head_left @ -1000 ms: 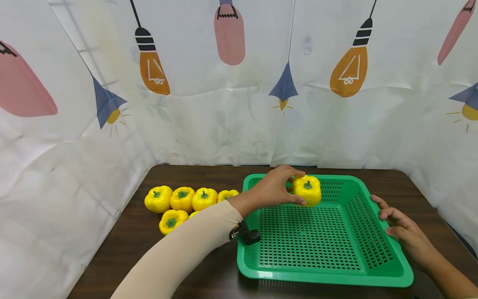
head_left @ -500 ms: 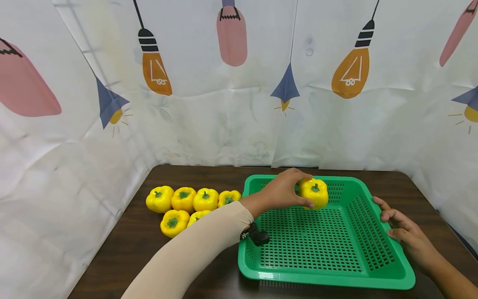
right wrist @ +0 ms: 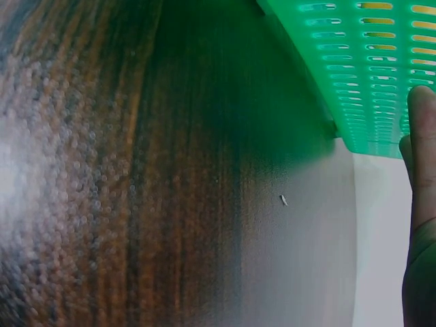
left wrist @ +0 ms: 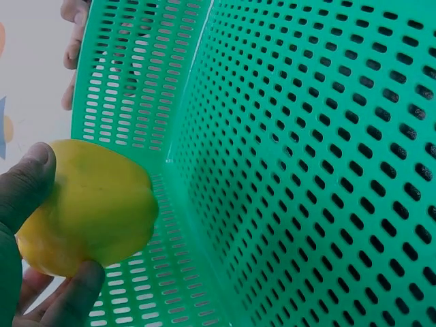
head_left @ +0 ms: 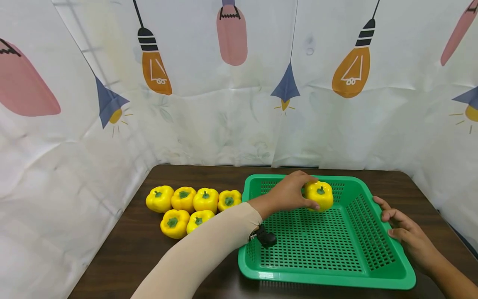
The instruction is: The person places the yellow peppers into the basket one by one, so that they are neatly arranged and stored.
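In the head view, my left hand [head_left: 293, 192] holds a yellow bell pepper [head_left: 319, 196] between thumb and fingers, over the far part of a green perforated plastic basket [head_left: 325, 281]. The left wrist view has this bell pepper [left wrist: 95, 204] tilted on its side in the grip, close to a slotted basket wall. Whether it touches the basket floor I cannot tell. At the basket's right side, my right hand [head_left: 405, 232] grips the rim. Its digits [right wrist: 424, 129] lie against the slotted outer wall in the right wrist view. Nothing else is visible inside the basket.
Left of the basket, several yellow bell peppers [head_left: 183, 198] sit in two rows on the dark wooden table [head_left: 123, 249]. The nearest one [head_left: 229, 200] is close to the basket's left rim. A white printed curtain [head_left: 209, 124] hangs behind the table.
My left hand has carried the bell pepper rightward and slightly down over the basket. More of the peppers on the table show from behind the sleeve. My right hand stays at the rim.
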The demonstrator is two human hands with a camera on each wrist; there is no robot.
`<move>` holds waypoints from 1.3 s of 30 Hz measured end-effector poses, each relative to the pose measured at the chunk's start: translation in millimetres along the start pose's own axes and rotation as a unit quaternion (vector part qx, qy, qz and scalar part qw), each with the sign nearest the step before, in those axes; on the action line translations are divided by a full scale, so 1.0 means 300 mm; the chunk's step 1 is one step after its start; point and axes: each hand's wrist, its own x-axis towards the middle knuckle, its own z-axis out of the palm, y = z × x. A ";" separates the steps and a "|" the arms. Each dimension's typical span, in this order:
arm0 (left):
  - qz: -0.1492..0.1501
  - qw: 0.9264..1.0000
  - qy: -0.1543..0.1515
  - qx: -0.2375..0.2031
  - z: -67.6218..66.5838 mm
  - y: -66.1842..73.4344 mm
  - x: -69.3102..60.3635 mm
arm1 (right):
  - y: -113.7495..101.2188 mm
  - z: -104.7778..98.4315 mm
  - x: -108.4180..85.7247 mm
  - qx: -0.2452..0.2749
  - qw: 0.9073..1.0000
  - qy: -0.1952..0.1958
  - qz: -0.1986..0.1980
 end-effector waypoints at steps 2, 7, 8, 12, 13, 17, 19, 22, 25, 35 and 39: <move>0.000 1.000 -0.001 0.001 0.007 0.002 0.005 | 0.000 -0.001 0.000 -0.006 1.000 0.003 0.001; 0.003 1.000 0.001 0.005 0.024 0.008 0.016 | 0.003 -0.001 -0.001 -0.012 1.000 0.006 0.002; 0.004 1.000 0.003 0.005 0.027 0.009 0.019 | 0.003 -0.001 -0.001 -0.015 1.000 0.006 0.002; 0.002 1.000 0.005 0.000 0.040 0.017 0.028 | 0.005 -0.002 -0.003 -0.016 1.000 0.007 0.006; 0.001 1.000 0.004 -0.002 0.044 0.019 0.029 | 0.005 -0.002 -0.003 -0.016 1.000 0.008 0.007; -0.004 1.000 0.004 -0.002 0.055 0.025 0.036 | 0.007 -0.002 -0.002 -0.013 1.000 0.009 0.005; -0.005 1.000 0.006 0.000 0.060 0.027 0.040 | 0.008 -0.001 -0.001 -0.010 1.000 0.009 0.004; -0.006 1.000 0.009 0.001 0.066 0.031 0.045 | 0.008 -0.002 0.000 -0.011 1.000 0.008 0.003; -0.005 1.000 0.013 0.006 0.072 0.036 0.053 | 0.008 -0.003 0.000 -0.014 1.000 0.010 0.002; -0.021 1.000 0.008 0.013 0.101 0.042 0.074 | 0.007 -0.005 0.000 -0.018 1.000 0.006 0.005; -0.019 1.000 0.013 0.005 0.120 0.040 0.084 | 0.003 -0.004 0.002 -0.017 1.000 0.008 0.003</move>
